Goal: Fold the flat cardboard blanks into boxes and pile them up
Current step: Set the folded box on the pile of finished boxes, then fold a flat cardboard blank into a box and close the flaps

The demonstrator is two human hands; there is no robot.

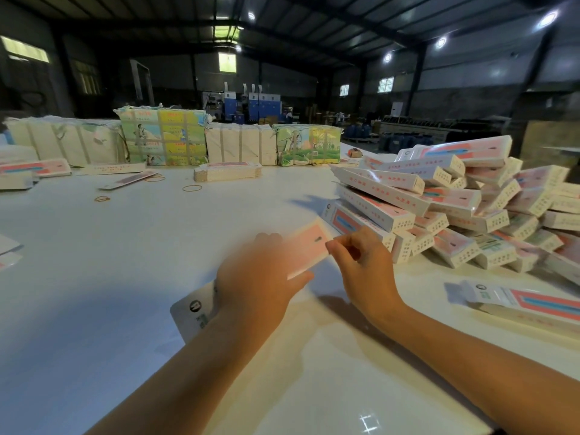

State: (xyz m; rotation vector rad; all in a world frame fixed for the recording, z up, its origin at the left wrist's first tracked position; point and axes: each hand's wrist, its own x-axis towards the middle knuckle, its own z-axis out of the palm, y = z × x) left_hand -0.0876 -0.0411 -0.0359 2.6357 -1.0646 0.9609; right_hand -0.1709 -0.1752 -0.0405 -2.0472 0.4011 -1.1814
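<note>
We hold a long pink-and-white cardboard blank (309, 246) above the near middle of the white table (125, 262): our left hand (257, 277) grips its middle, blurred, and our right hand (364, 262) pinches its far end. A heap of folded pink-and-white boxes (455, 211) lies just right.

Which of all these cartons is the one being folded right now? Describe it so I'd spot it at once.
Start at the heap of finished boxes on the right of the white table. Just left of its foot, both hands meet over one pink carton: the left hand grips it, the right hand pinches its end. It alone is held.
</note>
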